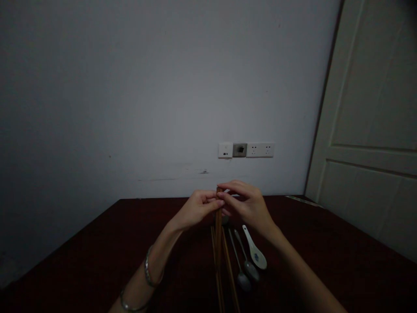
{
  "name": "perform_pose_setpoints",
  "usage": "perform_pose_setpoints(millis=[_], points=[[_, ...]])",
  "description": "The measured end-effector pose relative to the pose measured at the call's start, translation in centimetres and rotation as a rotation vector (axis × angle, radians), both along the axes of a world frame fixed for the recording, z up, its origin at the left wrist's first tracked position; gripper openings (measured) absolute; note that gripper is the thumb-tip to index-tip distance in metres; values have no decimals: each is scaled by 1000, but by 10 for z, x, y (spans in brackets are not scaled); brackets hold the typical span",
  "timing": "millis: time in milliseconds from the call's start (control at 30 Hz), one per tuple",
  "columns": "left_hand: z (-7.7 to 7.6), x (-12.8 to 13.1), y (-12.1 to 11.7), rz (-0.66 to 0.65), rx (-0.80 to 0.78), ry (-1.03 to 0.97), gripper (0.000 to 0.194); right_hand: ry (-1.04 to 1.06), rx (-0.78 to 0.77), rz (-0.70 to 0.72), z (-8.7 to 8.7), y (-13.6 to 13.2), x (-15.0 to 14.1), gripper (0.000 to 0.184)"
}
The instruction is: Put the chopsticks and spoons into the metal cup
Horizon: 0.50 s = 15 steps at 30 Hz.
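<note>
Both my hands meet over the table around the top end of a bundle of wooden chopsticks (218, 237), held upright. My left hand (198, 206) pinches them from the left, thumb across the front. From the right, the thumb and fingers of my right hand (246, 202) close on the same top end. More chopsticks (230, 269) lie on the table just behind and beside the held ones. To their right are two metal spoons (243, 280) (251, 270) and a white ceramic spoon (257, 256) with a blue mark. A roundish object (224, 220) is partly hidden below my hands.
The dark red table (130, 234) reaches back to a pale wall (146, 108). Sockets and switches (246, 150) are set low in the wall. A white panelled door (368, 130) stands at the right, and a thin flat strip (304, 201) lies at the back right table edge.
</note>
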<state>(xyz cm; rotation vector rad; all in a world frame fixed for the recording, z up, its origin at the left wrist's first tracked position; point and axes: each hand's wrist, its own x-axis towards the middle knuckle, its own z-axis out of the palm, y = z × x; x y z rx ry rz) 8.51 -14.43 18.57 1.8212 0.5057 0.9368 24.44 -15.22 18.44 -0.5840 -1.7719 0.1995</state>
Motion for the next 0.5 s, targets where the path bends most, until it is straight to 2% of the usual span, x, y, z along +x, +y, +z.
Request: perform_pose_setpoints(millis=[500], points=[[-4, -1, -1, 24, -37, -10, 20, -62, -11, 9, 1, -3, 3, 16]])
